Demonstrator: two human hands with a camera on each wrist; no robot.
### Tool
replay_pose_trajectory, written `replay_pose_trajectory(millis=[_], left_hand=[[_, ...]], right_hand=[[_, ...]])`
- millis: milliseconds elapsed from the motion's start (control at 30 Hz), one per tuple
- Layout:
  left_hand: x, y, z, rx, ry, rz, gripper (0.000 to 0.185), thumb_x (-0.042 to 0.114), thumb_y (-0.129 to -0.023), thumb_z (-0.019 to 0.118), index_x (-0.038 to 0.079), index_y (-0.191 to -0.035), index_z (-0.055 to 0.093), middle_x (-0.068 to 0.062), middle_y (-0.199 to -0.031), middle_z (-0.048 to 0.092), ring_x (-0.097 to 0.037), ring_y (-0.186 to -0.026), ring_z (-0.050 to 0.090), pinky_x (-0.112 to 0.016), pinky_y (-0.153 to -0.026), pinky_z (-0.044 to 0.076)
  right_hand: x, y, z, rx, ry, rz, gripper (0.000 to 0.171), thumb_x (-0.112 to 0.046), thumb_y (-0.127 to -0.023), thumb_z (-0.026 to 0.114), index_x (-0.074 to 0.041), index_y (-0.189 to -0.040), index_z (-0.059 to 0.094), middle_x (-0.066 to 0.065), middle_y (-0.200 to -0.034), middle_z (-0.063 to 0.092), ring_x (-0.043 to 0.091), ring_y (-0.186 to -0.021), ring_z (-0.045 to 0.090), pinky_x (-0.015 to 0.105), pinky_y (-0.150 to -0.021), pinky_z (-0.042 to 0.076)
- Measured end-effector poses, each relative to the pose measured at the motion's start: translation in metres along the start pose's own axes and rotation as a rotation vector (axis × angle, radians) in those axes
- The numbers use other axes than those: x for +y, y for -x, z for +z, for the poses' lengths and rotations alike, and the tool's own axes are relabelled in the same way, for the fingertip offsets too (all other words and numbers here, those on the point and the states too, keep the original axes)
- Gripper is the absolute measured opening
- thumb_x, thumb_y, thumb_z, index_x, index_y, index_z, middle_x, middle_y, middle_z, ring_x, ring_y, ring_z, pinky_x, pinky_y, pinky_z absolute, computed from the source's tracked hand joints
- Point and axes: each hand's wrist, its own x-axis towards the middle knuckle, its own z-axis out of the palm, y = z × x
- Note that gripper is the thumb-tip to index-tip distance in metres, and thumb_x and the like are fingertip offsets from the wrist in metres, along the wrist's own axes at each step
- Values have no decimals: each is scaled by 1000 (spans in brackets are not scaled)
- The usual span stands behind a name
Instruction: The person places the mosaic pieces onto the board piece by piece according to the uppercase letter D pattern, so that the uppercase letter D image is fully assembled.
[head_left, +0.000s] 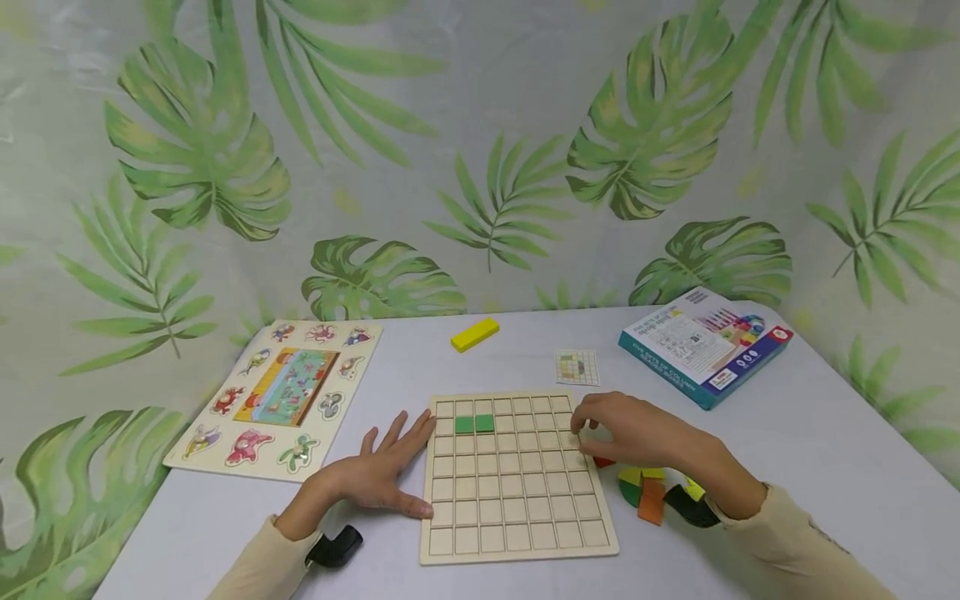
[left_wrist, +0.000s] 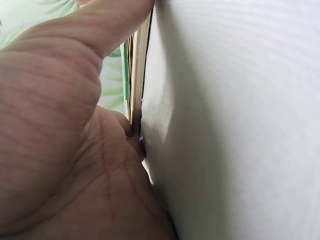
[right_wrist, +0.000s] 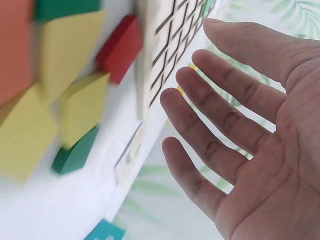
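Note:
A wooden grid board [head_left: 520, 479] lies flat on the table, with two green square tiles [head_left: 475, 424] side by side in its second row. My left hand [head_left: 382, 475] rests spread beside the board, its fingertips and thumb touching the left edge. Over the board's right edge hovers my right hand [head_left: 618, 429], fingers slightly bent; the right wrist view shows its palm and fingers [right_wrist: 215, 115] with nothing held. Just below that hand lie a red piece [right_wrist: 120, 50] and several yellow, green and orange pieces [head_left: 651, 492], partly hidden by the wrist.
At the left lies a picture puzzle board [head_left: 273, 400] with animal pieces. A yellow block [head_left: 475, 334] sits beyond the grid board, and a small pattern card [head_left: 577, 367] lies near its far right corner. A boxed set [head_left: 705, 343] is at the back right, before a leaf-patterned cloth.

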Motion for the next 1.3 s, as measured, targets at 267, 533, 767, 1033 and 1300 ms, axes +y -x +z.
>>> replay_pose_trajectory(millis=[267,533,767,1033,1300], left_hand=[[-1,1,0,0,-10,7,123,53,-79,80,7,-162,1,-13,-169,-10,-42,-151,-22,-73,-110,-14],[-2,-2,3,0,-5,3,123,53,-79,80,8,-162,1,-11,-169,-10,-40,-152,-21,-72,-111,-14],[-1,-1,1,-1,-27,3,123,54,-80,79,7,-162,1,-13,-169,-9,-42,-152,-20,-72,-112,-13],[0,-1,-1,-3,-5,-2,124,55,-78,80,9,-162,1,-12,-169,-10,-40,-152,-21,-71,-112,-14],[4,1,-1,0,-3,-2,123,53,-79,80,7,-162,2,-13,-169,-9,-42,-152,-21,-72,-111,-14]], right_hand=[[15,19,-1,1,-12,42,13,-25,-91,74,-22,-103,72,-8,-108,68,17,-99,64,37,-86,56],[24,26,3,-20,-12,105,17,-26,-87,77,-21,-103,73,-6,-107,69,15,-97,61,40,-88,55],[28,28,3,-38,0,152,17,-24,-85,78,-22,-101,72,-8,-103,66,15,-95,57,41,-89,54],[28,27,1,-50,-14,170,17,-22,-85,80,-23,-101,72,-8,-102,66,15,-95,57,40,-90,54],[32,27,3,-48,-16,171,19,-19,-84,81,-23,-101,72,-9,-101,66,14,-94,57,39,-89,55]])
